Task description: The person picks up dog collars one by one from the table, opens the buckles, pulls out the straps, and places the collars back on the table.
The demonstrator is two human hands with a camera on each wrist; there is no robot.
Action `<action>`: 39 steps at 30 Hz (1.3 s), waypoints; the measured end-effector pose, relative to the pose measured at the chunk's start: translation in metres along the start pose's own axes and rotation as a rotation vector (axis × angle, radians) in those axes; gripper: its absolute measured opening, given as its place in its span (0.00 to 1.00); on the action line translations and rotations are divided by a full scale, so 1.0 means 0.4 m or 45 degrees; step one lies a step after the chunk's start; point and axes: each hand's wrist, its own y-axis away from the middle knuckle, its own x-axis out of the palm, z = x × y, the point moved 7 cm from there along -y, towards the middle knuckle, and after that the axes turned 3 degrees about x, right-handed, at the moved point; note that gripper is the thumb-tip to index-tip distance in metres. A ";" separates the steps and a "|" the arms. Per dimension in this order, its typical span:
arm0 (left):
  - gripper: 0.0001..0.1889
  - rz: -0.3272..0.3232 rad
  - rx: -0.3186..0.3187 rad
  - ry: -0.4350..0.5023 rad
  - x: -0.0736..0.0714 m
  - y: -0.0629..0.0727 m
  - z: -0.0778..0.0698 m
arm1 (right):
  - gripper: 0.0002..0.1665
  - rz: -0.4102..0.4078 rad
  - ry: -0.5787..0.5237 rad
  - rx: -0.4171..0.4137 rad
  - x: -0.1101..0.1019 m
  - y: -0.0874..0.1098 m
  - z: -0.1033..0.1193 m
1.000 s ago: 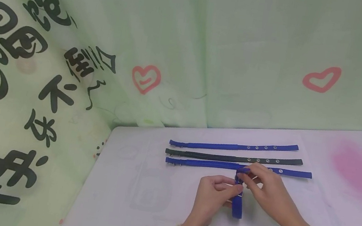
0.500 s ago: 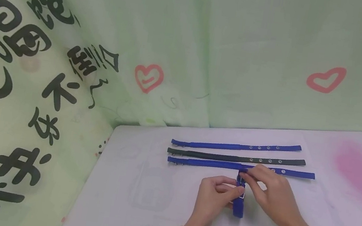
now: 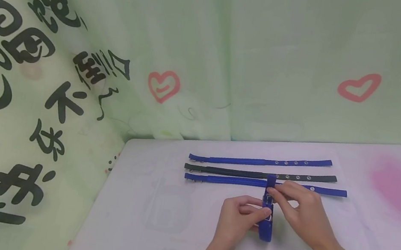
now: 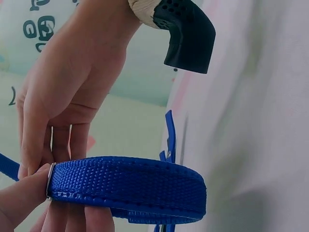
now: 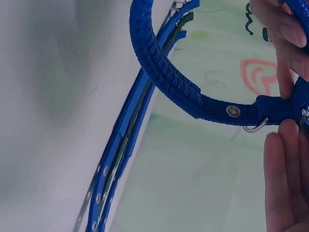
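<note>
A blue pet collar (image 3: 265, 232), with a metal buckle and woven webbing, is bent into a loop above the table. My left hand (image 3: 235, 218) pinches it near the buckle, with the thumb by the metal frame (image 4: 50, 181) in the left wrist view. At the upper part of the collar my right hand (image 3: 306, 210) pinches the strap just above the buckle. The strap end (image 3: 272, 179) sticks up past those fingertips. An eyelet (image 5: 233, 111) and a D-ring (image 5: 256, 126) show on the loop in the right wrist view. Fingers partly hide the buckle.
Behind the hands, three collars lie flat side by side: a blue one (image 3: 237, 161), a black one (image 3: 228, 172) and a nearer blue one (image 3: 231, 182). The white table (image 3: 132, 218) meets a pale green curtain (image 3: 283, 68) at its back edge.
The strap end, earlier folded under my right fingertips, now stands upright above them. My right fingertips hold the strap closer to the buckle. My left hand keeps its place.
</note>
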 end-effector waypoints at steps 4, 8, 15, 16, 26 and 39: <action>0.08 -0.016 0.011 -0.001 -0.001 0.001 0.000 | 0.09 0.021 -0.003 0.018 0.003 -0.001 -0.003; 0.10 -0.051 0.017 -0.019 -0.007 0.005 -0.005 | 0.09 0.048 0.010 0.039 0.006 0.000 -0.007; 0.12 -0.036 0.102 -0.041 -0.011 0.009 -0.020 | 0.09 0.100 -0.004 0.060 0.019 0.006 -0.020; 0.12 -0.031 0.105 -0.044 -0.011 0.009 -0.019 | 0.09 0.102 -0.004 0.060 0.020 0.006 -0.020; 0.10 0.072 0.136 -0.017 0.001 0.006 -0.018 | 0.10 0.094 0.020 0.038 0.015 0.002 -0.010; 0.09 0.185 0.170 -0.012 0.006 0.004 -0.022 | 0.10 0.096 0.020 0.037 0.011 0.000 -0.004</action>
